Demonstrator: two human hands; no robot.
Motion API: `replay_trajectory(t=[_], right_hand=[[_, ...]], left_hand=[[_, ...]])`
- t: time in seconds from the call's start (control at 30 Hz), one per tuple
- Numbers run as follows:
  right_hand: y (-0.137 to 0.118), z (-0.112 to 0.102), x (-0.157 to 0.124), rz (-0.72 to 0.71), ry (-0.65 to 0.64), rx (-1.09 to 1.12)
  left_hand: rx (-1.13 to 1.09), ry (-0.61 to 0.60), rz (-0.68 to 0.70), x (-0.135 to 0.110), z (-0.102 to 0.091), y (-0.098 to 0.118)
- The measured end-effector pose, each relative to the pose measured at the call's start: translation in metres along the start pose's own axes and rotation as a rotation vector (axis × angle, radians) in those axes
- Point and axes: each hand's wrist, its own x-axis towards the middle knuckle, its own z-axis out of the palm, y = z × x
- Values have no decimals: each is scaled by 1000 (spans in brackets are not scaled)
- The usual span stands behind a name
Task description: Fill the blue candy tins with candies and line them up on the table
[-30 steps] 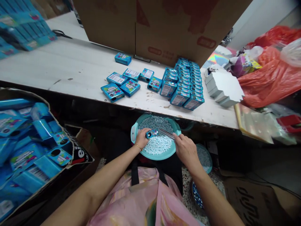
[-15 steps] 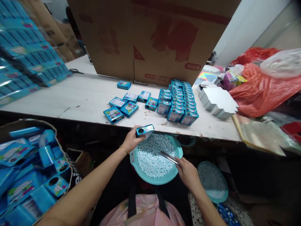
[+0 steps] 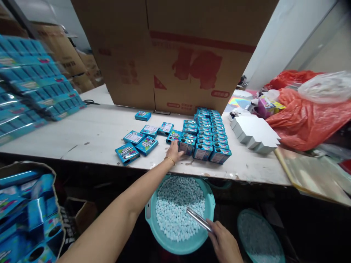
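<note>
My left hand (image 3: 175, 150) reaches to the table, its fingers closed on the left side of a small blue candy box (image 3: 187, 147) that stands upright at the front of several rows of like boxes (image 3: 205, 137). A few pale pieces show at that box's top. My right hand (image 3: 223, 239) grips a shiny metal scoop (image 3: 199, 220), its tip over small pale-blue candies (image 3: 175, 223) in a turquoise basin (image 3: 181, 249) below the table edge. Left of my left hand, several blue boxes (image 3: 127, 152) lie flat on the table.
A large cardboard carton (image 3: 131, 54) stands behind the boxes. Stacked blue packs (image 3: 41, 84) are at left, above a bag of blue boxes (image 3: 35, 212). White flat cartons (image 3: 255, 131) and red plastic bags (image 3: 298, 113) lie right. A second basin (image 3: 260, 237) sits low right.
My left hand has carried a blue box from above the basin forward to the front of the standing rows. My right hand still holds the scoop over the candies. The view has shifted slightly.
</note>
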Motion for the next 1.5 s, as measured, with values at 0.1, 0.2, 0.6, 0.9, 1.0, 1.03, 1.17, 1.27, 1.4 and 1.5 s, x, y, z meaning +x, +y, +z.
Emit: replay_trajectory(t=[0.1,0.2,0.6,0.9,1.0,1.03,1.17,1.27,1.4,1.5], right_hand=[[13,9,2,5,-45,62],[16,13,9,26,-94,116],[-31,5,14,-19,-66,123],[-33,11,-7,5,-97,134],[-31,12,-10,13,-64,166],[-29,12,-11,23,-55,174],[-23,12,-12,54,-50,202],[-21,8,-11,51,-53,177],[-21,1,4,84,-62,-27],[-20,-2,33,118,-29,-292]], left_hand=[[6,35,67,11,-16,-15],[111,21,34,35,-24,-33],[458,-254,167,6,-41,-41],[470,-218,279,-32,-87,-18],[475,-283,269,10,-77,-17],[470,-318,242,24,-71,-18],[410,-463,94,58,-53,-22],[325,-383,-25,52,-62,-18],[-149,-309,-160,-5,-111,-2],[-659,-526,-476,-86,-150,6]])
